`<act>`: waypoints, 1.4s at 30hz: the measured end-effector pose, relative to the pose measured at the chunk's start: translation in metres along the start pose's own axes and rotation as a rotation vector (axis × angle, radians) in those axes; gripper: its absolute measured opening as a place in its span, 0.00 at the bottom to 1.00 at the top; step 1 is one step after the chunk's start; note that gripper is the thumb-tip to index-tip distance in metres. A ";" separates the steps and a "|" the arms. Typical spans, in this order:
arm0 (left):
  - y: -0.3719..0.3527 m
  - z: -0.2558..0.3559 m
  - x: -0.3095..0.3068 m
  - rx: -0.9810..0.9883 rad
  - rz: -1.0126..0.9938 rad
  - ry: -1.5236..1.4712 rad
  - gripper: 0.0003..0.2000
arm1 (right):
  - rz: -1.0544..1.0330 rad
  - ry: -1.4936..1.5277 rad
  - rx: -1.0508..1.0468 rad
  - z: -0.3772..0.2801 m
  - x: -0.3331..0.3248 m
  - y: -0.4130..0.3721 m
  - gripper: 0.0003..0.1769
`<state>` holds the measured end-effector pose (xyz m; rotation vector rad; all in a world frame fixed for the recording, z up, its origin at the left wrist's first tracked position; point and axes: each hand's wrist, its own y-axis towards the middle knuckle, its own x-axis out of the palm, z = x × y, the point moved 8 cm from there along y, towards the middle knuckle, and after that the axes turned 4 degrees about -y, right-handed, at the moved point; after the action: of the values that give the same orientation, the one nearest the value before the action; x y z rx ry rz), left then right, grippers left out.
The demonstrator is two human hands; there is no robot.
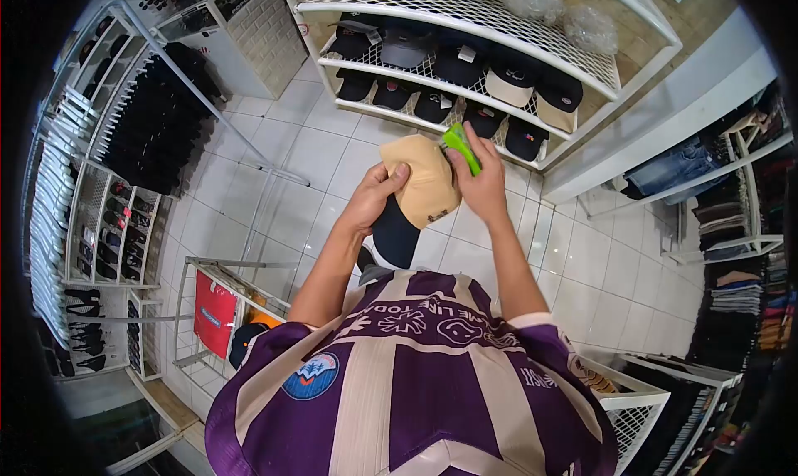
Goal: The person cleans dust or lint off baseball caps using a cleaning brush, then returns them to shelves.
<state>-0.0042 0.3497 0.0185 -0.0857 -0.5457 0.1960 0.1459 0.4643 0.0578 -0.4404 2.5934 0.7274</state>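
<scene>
A tan baseball cap with a black brim is held up in front of me, its brim pointing down toward my body. My left hand is closed on the cap's left side, thumb pressed on the tan crown. In my right hand is a small bright green, flat handheld tool, gripped between thumb and fingers. It sits right at the cap's upper right edge; its exact kind I cannot tell. A small dark emblem shows on the crown near the brim.
Ahead stands a white mesh shelf rack with rows of caps and plastic-wrapped items on top. Black garments hang on a rail at the left. A red bag hangs on a low metal frame. Folded clothes fill shelves at the right.
</scene>
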 end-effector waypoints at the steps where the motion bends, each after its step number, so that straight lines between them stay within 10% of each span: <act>1: -0.001 0.001 0.003 -0.001 -0.053 -0.014 0.21 | 0.008 0.003 0.002 0.011 0.002 -0.005 0.30; 4: 0.000 0.005 -0.006 0.081 0.030 0.014 0.20 | 0.080 0.363 0.026 0.010 -0.009 -0.009 0.29; 11: -0.001 -0.004 -0.009 0.002 -0.057 -0.032 0.21 | -0.065 0.009 0.083 0.034 0.018 -0.012 0.29; 15: -0.006 -0.001 -0.023 0.059 0.027 -0.024 0.21 | 0.128 0.322 -0.045 -0.017 -0.011 -0.007 0.27; 21: -0.018 0.007 -0.041 0.086 0.092 -0.136 0.22 | -0.081 0.007 -0.023 0.009 0.041 0.004 0.29; 23: -0.017 0.007 -0.057 0.080 0.155 -0.110 0.22 | 0.061 0.424 0.025 -0.019 0.027 0.011 0.28; 29: -0.032 0.019 -0.083 0.092 0.112 -0.131 0.22 | -0.234 0.184 -0.058 -0.016 0.100 0.018 0.27; 42: -0.015 0.099 -0.179 0.241 0.337 -0.178 0.21 | -0.055 0.273 -0.263 -0.096 0.169 0.070 0.33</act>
<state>-0.2035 0.3009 0.0135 0.0761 -0.6791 0.6003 -0.0574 0.4370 0.0833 -0.7339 2.7290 1.0610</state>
